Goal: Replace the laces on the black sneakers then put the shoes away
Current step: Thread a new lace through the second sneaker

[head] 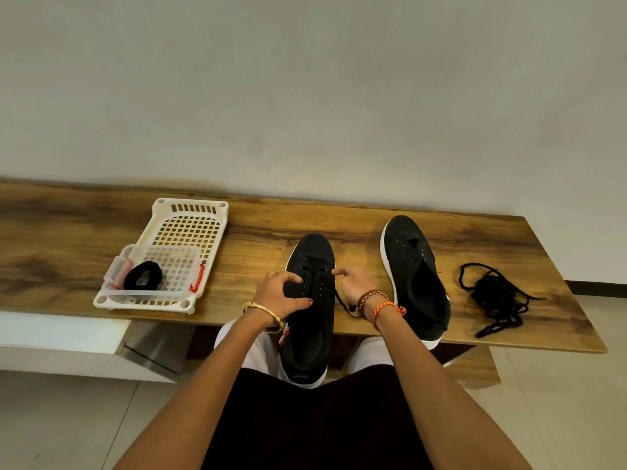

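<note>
Fingers first: your left hand (281, 293) is curled over the side of the near sneaker (310, 310), thumb and fingers holding the upper steady by the eyelets. Your right hand (353, 283) pinches a black lace (341, 301) at the eyelet row, its fingertips drawn together on the strand while the loose end trails down beside your wrist.

That sneaker lies toe-away across the front edge of the wooden table (84, 232), its heel overhanging toward your lap. Just to its right the second sneaker (415, 276) sits flat on the table with bare eyelets and no lace in it. Further right, well apart from both shoes, a tangled pile of black laces (498, 296) lies loose on the wood. On the left stands a white plastic basket (190, 212) holding a clear lidded box (115, 276) with a coiled black bundle (142, 276) inside; whether that is a lace, you cannot tell from here.

By the look of things you are early on: one shoe is being laced near its toe-end eyelets, the other is untouched, and putting the pair away is not yet begun.

Both sneakers are plain black fabric with white soles, soft and open at the tongue.
</note>
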